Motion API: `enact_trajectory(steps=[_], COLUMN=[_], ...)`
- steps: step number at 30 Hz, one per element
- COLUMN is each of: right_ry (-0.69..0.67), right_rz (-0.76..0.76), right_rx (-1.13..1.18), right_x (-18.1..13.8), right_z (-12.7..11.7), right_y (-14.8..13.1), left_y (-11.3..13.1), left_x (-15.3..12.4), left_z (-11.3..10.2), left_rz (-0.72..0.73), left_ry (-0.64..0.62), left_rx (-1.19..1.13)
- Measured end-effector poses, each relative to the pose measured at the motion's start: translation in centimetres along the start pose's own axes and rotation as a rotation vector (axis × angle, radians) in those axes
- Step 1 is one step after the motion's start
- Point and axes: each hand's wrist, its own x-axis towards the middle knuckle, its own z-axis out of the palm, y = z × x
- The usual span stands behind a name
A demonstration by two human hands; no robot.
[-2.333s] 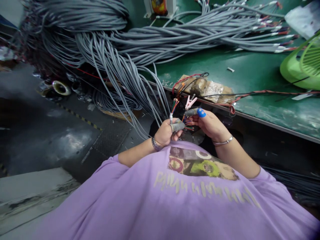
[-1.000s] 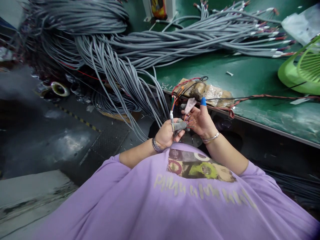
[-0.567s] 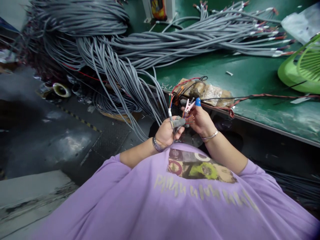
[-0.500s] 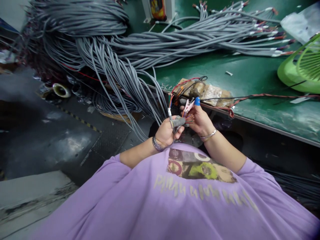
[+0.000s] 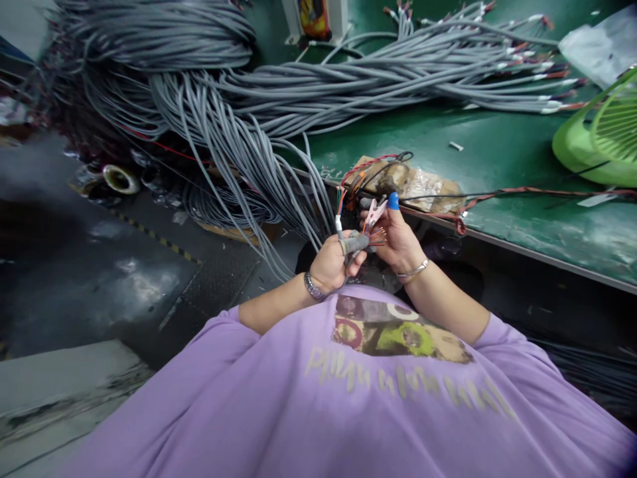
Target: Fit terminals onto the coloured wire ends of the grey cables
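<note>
My left hand (image 5: 330,264), its thumb in a grey finger cover, is closed around a grey cable (image 5: 339,226) whose thin coloured wires (image 5: 340,196) fan out above a white sleeve. Another bunch of stripped wire ends (image 5: 380,237) pokes out past that thumb toward the right. In my right hand (image 5: 399,240), with a blue cover on the thumb, a pale pink spring clip (image 5: 375,212) is pinched, its nose pointing down at an orange wire by the left thumb. The right fingertips are partly hidden behind the clip.
Thick bundles of grey cables (image 5: 348,93) cover the green bench (image 5: 527,159) and hang over its front edge. A taped cardboard block (image 5: 423,184) with red and black leads lies at that edge. A green fan (image 5: 597,133) stands at right, a meter (image 5: 314,18) at the back.
</note>
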Motion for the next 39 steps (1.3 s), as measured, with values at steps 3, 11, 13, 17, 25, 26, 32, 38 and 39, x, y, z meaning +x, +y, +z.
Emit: enact_trajectory(steps=[3, 11, 13, 17, 25, 26, 32, 38, 39], right_ry=[-0.029, -0.028, -0.021, 0.053, 0.152, 0.168, 0.191, 0.181, 0.18], right_rz=[0.073, 0.065, 0.008, -0.075, -0.009, -0.011, -0.048, -0.044, -0.052], right_rx=[0.077, 0.053, 0.016, -0.008, 0.057, 0.065, 0.081, 0.11, 0.109], right_x=[-0.4, -1.5, -1.4, -0.8, 0.3, 0.4, 0.4, 0.3, 0.4], right_z=[0.1, 0.1, 0.1, 0.3, 0.6, 0.6, 0.8, 0.9, 0.9], right_y=[-0.3, -1.1, -0.9, -0.2, 0.0, 0.1, 0.3, 0.2, 0.1], left_y=[0.0, 0.0, 0.0, 0.0, -0.4, -0.4, -0.5, -0.5, -0.5], left_x=[-0.6, -1.2, -1.0, -0.4, 0.3, 0.2, 0.2, 0.3, 0.3], left_z=[0.1, 0.5, 0.6, 0.4, 0.1, 0.2, 0.3, 0.1, 0.1], left_rz=[0.018, 0.072, 0.083, 0.087, 0.065, 0.061, 0.056, 0.063, 0.059], left_ry=[0.006, 0.007, 0.022, 0.04, 0.06, 0.069, 0.104, 0.105, 0.105], left_rx=[0.03, 0.058, 0.047, 0.035, 0.05, 0.052, 0.07, 0.066, 0.072])
